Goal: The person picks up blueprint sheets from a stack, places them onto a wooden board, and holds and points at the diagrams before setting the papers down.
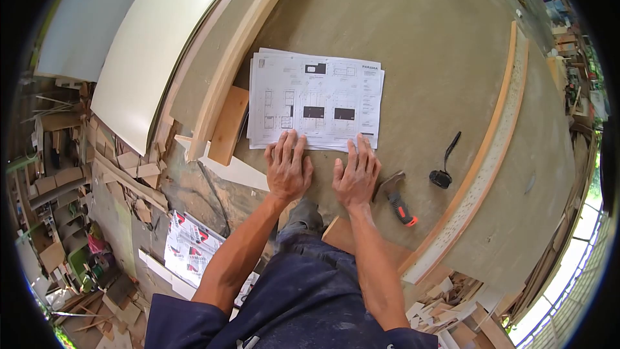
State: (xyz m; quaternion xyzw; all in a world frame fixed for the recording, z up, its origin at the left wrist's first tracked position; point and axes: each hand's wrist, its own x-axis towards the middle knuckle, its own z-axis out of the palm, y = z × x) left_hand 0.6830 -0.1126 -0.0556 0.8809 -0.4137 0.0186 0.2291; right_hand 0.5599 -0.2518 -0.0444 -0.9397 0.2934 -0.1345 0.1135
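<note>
A stack of printed drawing sheets [352, 84] lies on a large grey-brown board [413, 32] in front of me. The top page carries plans with dark rectangles and a column of text along its right side. My left hand [289, 168] rests at the near edge of the sheets, fingers stretched out and fingertips on the paper. On the right part of that same edge lies my right hand [357, 173], its fingers also extended. Close to the right hand is a hammer-like tool [399, 203] with a black and red handle. A small black device with a strap, possibly a tape measure [440, 179], lies farther right.
Long wooden strips [242, 42] and a white panel [155, 32] stand left of the sheets. A pale edged strip [475, 220] runs along the right. Wood offcuts [139, 171] clutter the lower left, near a printed plastic-like sheet [190, 245].
</note>
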